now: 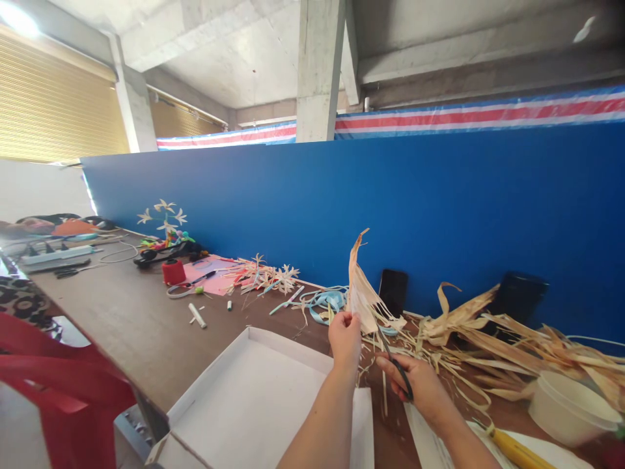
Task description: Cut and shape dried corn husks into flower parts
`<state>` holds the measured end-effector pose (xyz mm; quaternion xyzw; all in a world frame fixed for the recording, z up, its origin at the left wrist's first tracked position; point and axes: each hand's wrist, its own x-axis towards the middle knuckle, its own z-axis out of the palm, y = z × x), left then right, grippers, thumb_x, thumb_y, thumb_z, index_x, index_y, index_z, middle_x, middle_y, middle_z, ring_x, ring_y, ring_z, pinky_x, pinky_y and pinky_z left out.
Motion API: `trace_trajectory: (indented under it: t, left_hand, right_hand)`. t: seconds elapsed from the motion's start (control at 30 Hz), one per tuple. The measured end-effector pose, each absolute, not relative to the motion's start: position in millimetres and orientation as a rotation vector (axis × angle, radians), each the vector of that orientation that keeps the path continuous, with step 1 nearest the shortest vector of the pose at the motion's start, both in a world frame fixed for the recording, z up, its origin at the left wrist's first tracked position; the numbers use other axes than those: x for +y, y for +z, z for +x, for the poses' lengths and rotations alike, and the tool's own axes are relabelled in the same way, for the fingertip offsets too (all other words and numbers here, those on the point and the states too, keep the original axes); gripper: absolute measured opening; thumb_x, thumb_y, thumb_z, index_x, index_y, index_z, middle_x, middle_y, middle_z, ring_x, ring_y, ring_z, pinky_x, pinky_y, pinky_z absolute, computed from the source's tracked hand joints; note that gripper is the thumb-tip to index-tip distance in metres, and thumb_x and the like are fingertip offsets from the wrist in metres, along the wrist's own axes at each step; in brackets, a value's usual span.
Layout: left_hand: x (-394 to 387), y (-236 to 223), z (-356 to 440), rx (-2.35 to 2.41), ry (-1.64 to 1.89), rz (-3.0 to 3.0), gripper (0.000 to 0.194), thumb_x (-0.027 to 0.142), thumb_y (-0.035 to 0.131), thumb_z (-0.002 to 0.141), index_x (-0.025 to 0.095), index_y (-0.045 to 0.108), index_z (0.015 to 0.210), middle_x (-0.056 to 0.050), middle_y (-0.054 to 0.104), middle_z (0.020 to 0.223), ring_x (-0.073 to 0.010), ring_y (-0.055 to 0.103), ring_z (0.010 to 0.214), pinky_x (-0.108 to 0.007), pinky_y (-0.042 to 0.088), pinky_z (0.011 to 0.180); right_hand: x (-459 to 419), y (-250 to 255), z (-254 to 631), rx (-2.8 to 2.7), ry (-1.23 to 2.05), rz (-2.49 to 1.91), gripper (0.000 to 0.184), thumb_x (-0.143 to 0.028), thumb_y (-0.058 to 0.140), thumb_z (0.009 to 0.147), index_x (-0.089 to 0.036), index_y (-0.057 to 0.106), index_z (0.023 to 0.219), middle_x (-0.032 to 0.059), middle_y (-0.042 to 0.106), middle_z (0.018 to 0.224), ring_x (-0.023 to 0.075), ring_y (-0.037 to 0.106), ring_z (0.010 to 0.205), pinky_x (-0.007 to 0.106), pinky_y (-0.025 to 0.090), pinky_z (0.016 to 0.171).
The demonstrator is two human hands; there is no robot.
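Observation:
Pinched in my left hand is a dried corn husk, pale and upright, its right side cut into thin hanging strips. My right hand grips a pair of scissors with black handles. The blades point up and left, against the lower part of the husk; whether they are apart I cannot make out. Thin husk scraps lie on the table beneath both hands. A blue ribbon lies just behind my left hand.
An open white box stands to the left of my hands. Dried husks heap up at right, by a white plastic tub. A phone leans on the blue partition. Red thread and husk flowers are farther left.

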<state>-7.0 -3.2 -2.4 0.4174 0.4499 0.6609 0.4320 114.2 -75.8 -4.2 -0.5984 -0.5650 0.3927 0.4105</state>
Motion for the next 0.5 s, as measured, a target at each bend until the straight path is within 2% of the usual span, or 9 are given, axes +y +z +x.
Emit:
trace_trajectory:
  t: [0.23,0.5]
  left_hand:
    - [-7.6,-1.4,-6.4,1.143,1.605,1.182,0.018,0.034,0.055,0.07,0.016,0.058,0.068,0.001,0.057,0.061,-0.0107,0.05,0.057,-0.021,0.037,0.057]
    - [-9.4,0.5,-5.1,1.136,1.55,1.206,0.019,0.034,0.057,0.069,0.015,0.057,0.066,0.002,0.055,0.058,-0.0093,0.046,0.052,-0.02,0.035,0.053]
  right_hand:
    - [-72.1,-11.8,117.6,-1.377,0.974,-1.509,0.045,-0.051,0.063,0.065,-0.017,0.066,0.095,-0.003,0.054,0.045,0.0117,0.045,0.04,0.024,0.031,0.04]
    - [-73.6,-7.2,118.4,-1.369,0.959,-1.482,0.044,-0.049,0.064,0.064,-0.017,0.066,0.093,-0.0046,0.051,0.042,0.0118,0.043,0.038,0.024,0.03,0.04]
